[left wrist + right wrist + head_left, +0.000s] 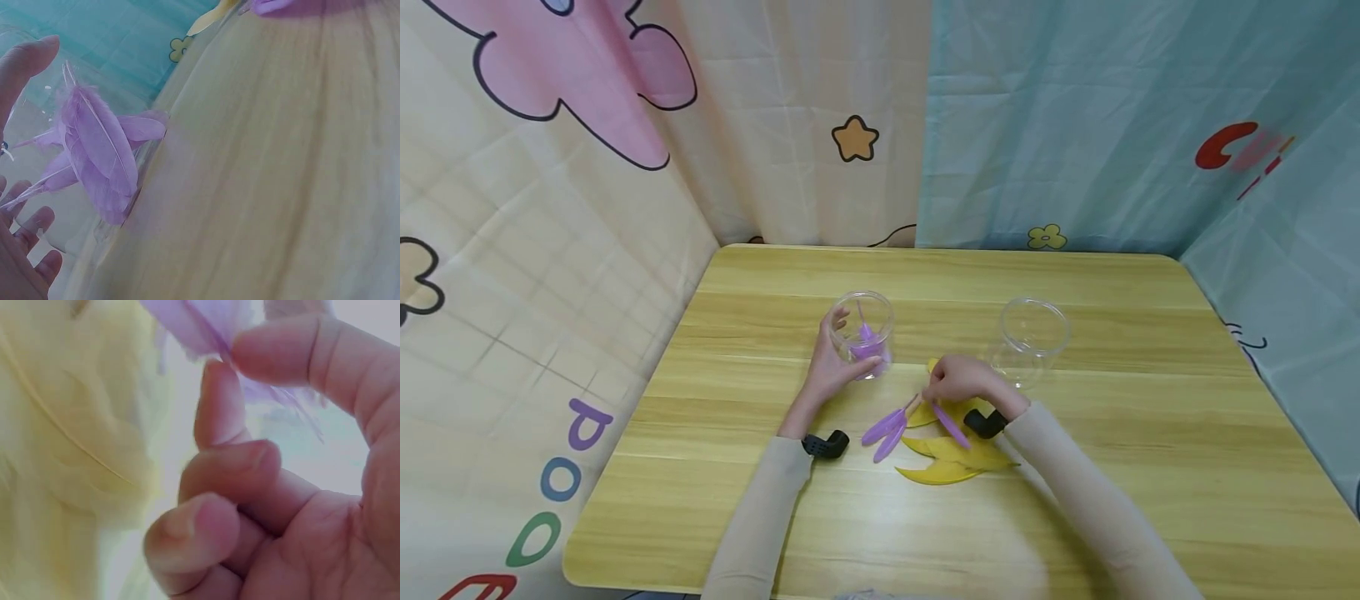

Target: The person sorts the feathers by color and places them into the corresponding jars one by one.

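My left hand point(829, 367) grips a clear plastic cup point(889, 335), thumb on the near side and fingers round the far left. Several purple feathers point(100, 140) stand inside the cup, with thin quills pointing up. Over the yellow feathers point(951, 454), my right hand point(964, 379) pinches a purple feather point(194, 328) between thumb and index finger, by its quill end. The other fingers curl into the palm. A few more purple feathers point(886, 433) lie on the table just left of the yellow ones, between the two hands.
A second clear cup point(1034, 340) stands upright beyond my right wrist. The wooden table point(1150, 333) reaches back to printed curtains point(1037, 125) along the rear and both sides. Each wrist wears a black camera mount point(826, 445).
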A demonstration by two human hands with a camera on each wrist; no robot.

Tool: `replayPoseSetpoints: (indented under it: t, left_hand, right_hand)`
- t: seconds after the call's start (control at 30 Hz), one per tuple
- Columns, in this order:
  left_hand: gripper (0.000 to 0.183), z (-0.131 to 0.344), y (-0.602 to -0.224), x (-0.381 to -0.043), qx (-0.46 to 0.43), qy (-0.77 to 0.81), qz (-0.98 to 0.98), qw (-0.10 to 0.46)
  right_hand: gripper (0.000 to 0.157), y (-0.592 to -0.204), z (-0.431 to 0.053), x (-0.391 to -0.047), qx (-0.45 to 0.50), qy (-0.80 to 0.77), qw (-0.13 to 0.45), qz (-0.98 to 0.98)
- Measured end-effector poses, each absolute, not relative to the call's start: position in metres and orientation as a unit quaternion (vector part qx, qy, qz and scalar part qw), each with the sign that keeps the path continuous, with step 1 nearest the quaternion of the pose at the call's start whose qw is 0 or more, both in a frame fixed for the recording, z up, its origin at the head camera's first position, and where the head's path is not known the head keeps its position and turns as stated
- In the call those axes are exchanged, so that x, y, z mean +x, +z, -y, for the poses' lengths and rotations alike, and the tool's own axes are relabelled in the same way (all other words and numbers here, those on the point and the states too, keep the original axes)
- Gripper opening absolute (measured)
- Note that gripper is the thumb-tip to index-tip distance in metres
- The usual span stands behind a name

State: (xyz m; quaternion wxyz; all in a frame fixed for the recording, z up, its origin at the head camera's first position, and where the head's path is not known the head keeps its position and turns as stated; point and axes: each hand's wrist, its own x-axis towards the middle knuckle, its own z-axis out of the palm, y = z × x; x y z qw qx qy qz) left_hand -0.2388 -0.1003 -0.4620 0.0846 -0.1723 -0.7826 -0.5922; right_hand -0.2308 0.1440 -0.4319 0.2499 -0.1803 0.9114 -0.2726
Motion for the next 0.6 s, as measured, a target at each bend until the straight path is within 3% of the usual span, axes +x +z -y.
replayPoseSetpoints:
  t: [0.27, 0.6]
  left_hand:
    - [0.103, 0.100, -0.462, -0.239, -0.170, -0.586, 0.788, 0.086]
    - [0.109, 0.103, -0.498, -0.261, -0.156, -0.590, 0.787, 0.092]
  right_hand:
    - [0.013, -0.413, -0.145, -0.240, -0.181, -0.434, 0.150, -0.870]
    - [0.010, -0.342, -0.109, -0.227, -0.147, -0.601, -0.096, -0.780]
